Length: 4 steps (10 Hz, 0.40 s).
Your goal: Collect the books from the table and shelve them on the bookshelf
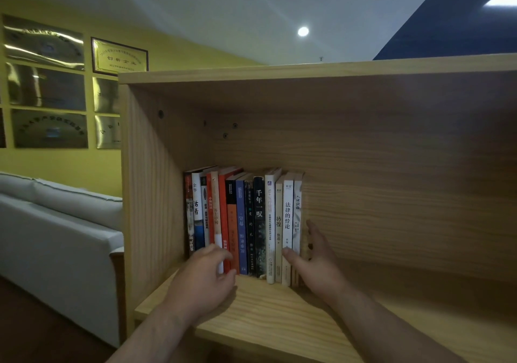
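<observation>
"Why did the books (243,222) stand so close together on the bookshelf (279,298)?"

"We think they were packed upright, side by side, so each one held up the next. The row started near the wooden wall at nine o'clock and ended with a pale book (297,217) at three o'clock. Past that the shelf was bare, so that last book had nothing to lean on."

"So what were our hands doing?"

"Our right hand (316,262) was open wide and flat. Its palm was against the outside of the pale book, and the thumb touched the front of the spines. We think it was propping up that end. Our left hand (207,281) was at about seven o'clock from the row. Its fingers (221,253) were loosely curled and touched the bottoms of the red and orange spines. It held nothing."

"Could we see the table?"

"No. Only a sofa (56,222) at nine o'clock and shiny plaques (47,83) at ten o'clock."
</observation>
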### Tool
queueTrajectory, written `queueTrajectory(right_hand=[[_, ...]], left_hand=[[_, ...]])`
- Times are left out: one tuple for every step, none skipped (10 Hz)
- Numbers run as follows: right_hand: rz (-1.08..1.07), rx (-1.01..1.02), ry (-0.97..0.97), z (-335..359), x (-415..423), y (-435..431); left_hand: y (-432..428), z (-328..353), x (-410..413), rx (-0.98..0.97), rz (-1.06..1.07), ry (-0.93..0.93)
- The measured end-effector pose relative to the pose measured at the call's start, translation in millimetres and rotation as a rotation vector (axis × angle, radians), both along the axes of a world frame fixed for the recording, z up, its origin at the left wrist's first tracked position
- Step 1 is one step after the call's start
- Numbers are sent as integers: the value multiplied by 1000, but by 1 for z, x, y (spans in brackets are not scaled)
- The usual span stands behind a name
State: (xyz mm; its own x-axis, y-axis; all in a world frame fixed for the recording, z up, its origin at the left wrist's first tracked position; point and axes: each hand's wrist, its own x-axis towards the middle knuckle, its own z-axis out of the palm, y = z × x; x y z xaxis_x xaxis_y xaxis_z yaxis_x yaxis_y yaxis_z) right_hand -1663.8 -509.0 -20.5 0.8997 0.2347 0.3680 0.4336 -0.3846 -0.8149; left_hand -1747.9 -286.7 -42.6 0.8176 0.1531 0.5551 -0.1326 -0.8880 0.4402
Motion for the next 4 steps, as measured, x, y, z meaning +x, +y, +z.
queueTrajectory(right_hand=[[8,-51,-56,7,-11,-6],[-17,-77,-94,19,-25,-14],[-39,14,-221,55,-53,-32],[-5,207,-509,114,-117,-74]], left_hand=[[-3,1,-3,45,-33,106],[-4,4,-3,84,-38,173],[-5,4,-5,43,-30,195],[-6,3,-3,22,-8,212]])
